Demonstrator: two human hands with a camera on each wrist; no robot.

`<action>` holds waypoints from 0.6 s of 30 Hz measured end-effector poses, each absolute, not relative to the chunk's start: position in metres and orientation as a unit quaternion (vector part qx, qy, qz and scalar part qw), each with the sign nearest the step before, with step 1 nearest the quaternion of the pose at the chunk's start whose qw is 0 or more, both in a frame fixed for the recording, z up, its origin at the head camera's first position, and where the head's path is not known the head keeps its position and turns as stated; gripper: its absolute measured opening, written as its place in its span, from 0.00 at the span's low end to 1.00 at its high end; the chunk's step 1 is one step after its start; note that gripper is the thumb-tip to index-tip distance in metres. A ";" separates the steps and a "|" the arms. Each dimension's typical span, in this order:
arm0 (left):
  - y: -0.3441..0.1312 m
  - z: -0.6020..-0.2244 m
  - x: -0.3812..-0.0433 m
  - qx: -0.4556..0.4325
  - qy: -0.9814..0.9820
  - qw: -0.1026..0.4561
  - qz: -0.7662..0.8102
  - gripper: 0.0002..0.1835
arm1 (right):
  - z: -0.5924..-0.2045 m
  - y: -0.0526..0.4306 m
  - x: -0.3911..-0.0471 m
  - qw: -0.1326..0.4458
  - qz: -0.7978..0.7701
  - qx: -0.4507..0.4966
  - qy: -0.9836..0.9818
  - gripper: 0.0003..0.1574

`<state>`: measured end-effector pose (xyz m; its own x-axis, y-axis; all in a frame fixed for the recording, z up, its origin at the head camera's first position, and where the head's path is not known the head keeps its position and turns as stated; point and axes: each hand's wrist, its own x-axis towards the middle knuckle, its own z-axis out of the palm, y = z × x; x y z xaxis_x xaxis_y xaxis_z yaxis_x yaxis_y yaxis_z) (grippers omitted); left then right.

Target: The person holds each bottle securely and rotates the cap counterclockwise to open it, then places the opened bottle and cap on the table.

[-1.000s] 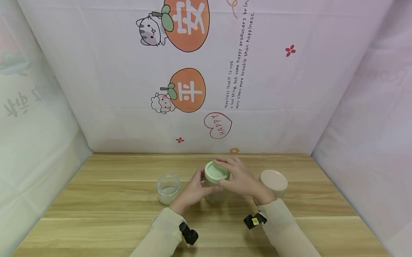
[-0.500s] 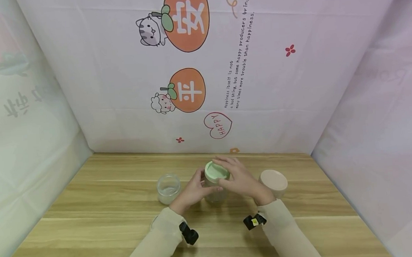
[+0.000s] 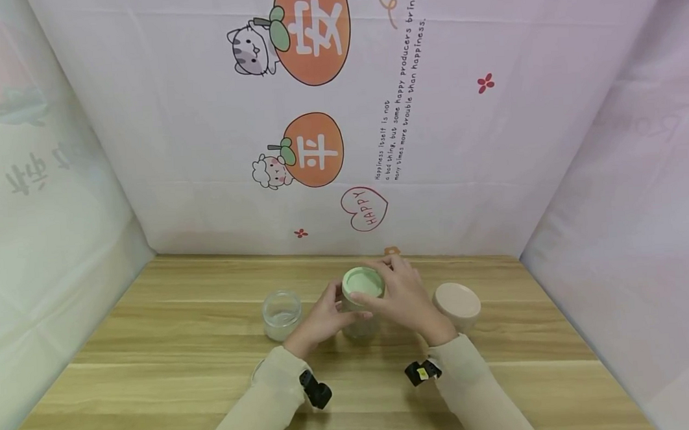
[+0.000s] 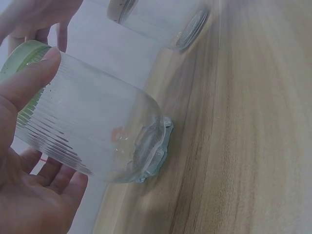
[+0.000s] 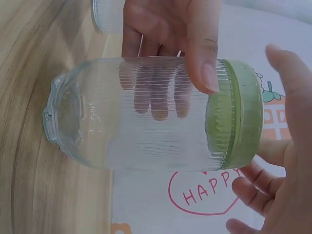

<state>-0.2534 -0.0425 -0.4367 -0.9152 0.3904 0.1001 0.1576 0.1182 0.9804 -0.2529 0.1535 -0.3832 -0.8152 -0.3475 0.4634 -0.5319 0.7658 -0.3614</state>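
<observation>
My left hand (image 3: 325,321) grips a clear ribbed glass jar (image 5: 146,136) around its side, thumb on the near face and fingers behind it. The jar stands upright on the wooden table, with a light green lid (image 5: 247,114) on its mouth. Around that lid is my right hand (image 3: 406,297), with thumb and fingers spread loosely. In the right wrist view its thumb tip (image 5: 276,50) is off the lid, and its lower fingers (image 5: 251,192) are beside the rim. Nothing shows inside the jar.
A lidless glass jar (image 3: 282,317) stands left of my left hand. On the right, behind my right wrist, is a jar with a peach lid (image 3: 457,301). A pale round edge (image 3: 256,371) peeks from under the left sleeve. A printed white cloth (image 3: 457,137) hangs behind the table.
My right hand has loosened from the lid and turned a little, its fingers shifting right and the thumb moving left across the near rim. The left hand and the jar have stayed put.
</observation>
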 end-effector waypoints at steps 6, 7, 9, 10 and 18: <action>-0.043 -0.437 -0.254 0.182 0.736 0.100 0.644 0.42 | -0.386 0.153 -0.253 0.205 0.236 0.243 -0.918 0.46; -0.044 -0.437 -0.254 0.182 0.737 0.100 0.644 0.42 | -0.387 0.153 -0.252 0.207 0.234 0.244 -0.918 0.47; -0.044 -0.437 -0.254 0.181 0.738 0.100 0.642 0.42 | -0.387 0.153 -0.252 0.209 0.232 0.247 -0.917 0.48; -0.044 -0.438 -0.254 0.182 0.738 0.101 0.642 0.42 | -0.387 0.152 -0.252 0.209 0.231 0.248 -0.917 0.48; -0.043 -0.440 -0.257 0.181 0.738 0.104 0.642 0.45 | -0.388 0.153 -0.252 0.208 0.227 0.256 -0.916 0.49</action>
<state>-0.2570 -0.0433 -0.4401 -0.9129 0.4003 0.0794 0.1338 0.1098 0.9849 -0.2520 0.1527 -0.3877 -0.7817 -0.3750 0.4982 -0.5644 0.7653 -0.3095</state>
